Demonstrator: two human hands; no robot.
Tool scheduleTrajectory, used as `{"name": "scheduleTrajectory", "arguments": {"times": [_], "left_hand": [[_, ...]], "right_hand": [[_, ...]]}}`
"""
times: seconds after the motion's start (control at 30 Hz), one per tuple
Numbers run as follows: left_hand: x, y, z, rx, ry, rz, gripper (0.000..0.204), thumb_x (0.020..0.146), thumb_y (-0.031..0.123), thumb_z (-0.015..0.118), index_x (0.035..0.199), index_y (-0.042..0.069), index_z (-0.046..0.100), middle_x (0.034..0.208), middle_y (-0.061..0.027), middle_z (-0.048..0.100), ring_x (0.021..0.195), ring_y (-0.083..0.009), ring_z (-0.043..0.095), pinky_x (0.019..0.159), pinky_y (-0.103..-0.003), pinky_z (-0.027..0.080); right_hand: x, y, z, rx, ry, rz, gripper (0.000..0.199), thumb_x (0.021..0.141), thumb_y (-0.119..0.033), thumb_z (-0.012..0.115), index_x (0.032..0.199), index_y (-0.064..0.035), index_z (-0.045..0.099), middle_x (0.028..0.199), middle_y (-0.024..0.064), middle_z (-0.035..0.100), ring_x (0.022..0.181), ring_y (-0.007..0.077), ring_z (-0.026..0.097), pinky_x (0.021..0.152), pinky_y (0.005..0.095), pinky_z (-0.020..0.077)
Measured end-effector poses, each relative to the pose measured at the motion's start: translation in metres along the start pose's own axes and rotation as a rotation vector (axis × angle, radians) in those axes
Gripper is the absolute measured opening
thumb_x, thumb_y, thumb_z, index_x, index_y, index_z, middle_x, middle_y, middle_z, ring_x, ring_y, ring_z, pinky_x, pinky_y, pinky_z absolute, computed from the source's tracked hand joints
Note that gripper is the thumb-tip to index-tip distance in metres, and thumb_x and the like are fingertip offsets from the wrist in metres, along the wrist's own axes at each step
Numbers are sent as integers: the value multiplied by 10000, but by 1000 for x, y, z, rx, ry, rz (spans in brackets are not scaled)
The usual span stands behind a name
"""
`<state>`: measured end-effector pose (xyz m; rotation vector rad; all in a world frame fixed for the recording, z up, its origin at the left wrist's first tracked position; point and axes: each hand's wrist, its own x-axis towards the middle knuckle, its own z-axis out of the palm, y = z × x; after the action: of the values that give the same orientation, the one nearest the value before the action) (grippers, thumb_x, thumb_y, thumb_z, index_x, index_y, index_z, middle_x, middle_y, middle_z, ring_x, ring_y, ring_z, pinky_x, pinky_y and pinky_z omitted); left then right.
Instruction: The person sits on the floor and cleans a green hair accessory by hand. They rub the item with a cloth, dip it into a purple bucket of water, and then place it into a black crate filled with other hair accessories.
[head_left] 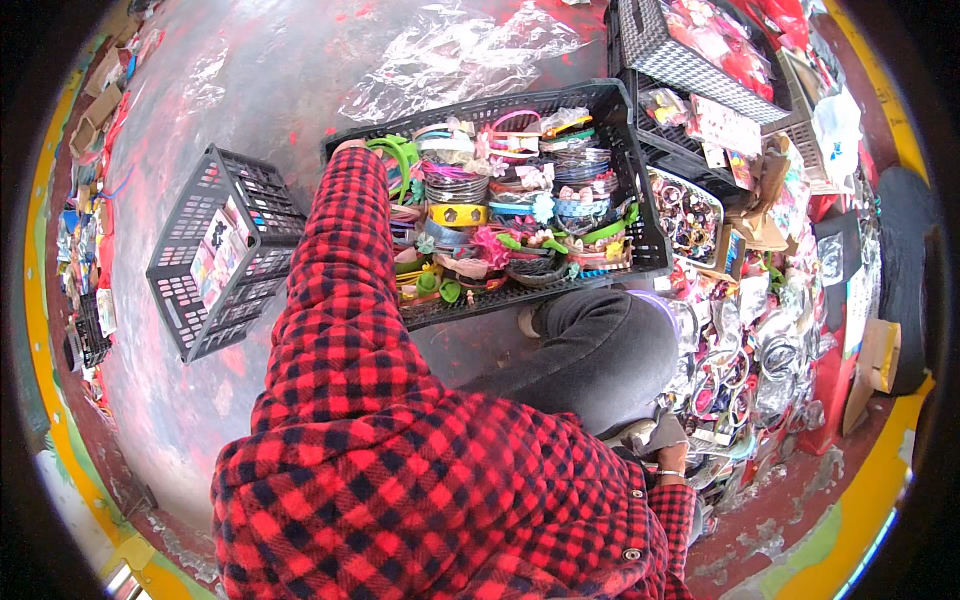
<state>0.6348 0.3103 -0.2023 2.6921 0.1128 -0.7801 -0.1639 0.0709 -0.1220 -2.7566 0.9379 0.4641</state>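
Note:
A long black plastic crate (657, 245) holds several stacks of colourful hairbands. My left arm, in a red and black checked sleeve, reaches to its far left corner. Only a sliver of my left hand (350, 146) shows past the cuff, at the rim and beside some bright green hairbands (398, 158); its fingers are hidden. Among the stacks are a yellow hairband (458, 215) and a pink flower (489, 246). My right hand (672, 458), with a pale band at the wrist, is low at the right beside my bent knee (610, 340). Its fingers cannot be made out.
A smaller black crate (262, 240) stands tilted on the floor to the left, with a printed card in it. Stacked crates (650, 60) rise at the back right. Packaged hair accessories (740, 350) are heaped at the right. Clear plastic film (470, 50) lies on the far floor.

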Motion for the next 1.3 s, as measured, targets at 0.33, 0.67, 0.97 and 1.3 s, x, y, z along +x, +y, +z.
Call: {"name": "scheduleTrajectory", "arguments": {"times": [0.33,0.67,0.97,1.3], "left_hand": [[-23,-23,49,-1004,97,-180,449,854,379,532,886,-61,615,719,-117,644,631,-205,624,598,-304,508],[-114,-78,102,-515,604,-238,408,689,359,685,823,-19,607,825,-208,629,833,-355,598,781,-413,448],[-92,-78,88,-291,525,-103,446,763,398,602,793,-46,637,807,-223,630,809,-367,600,748,-405,458],[-95,-58,87,-63,496,-68,374,800,290,464,755,-31,652,799,-216,631,800,-341,618,723,-421,467]], "right_hand": [[17,-13,-3,-19,-24,-61,238,719,-129,535,883,40,566,810,221,580,768,352,564,695,394,460],[18,-22,-18,-14,-96,-11,266,783,-144,492,957,49,551,801,234,586,745,363,580,666,395,465],[6,-5,9,96,72,30,228,747,-118,500,871,63,559,741,215,579,682,354,578,594,403,469],[10,-14,1,53,-9,-16,235,746,-121,501,874,66,565,785,233,582,744,356,576,673,396,464]]}}
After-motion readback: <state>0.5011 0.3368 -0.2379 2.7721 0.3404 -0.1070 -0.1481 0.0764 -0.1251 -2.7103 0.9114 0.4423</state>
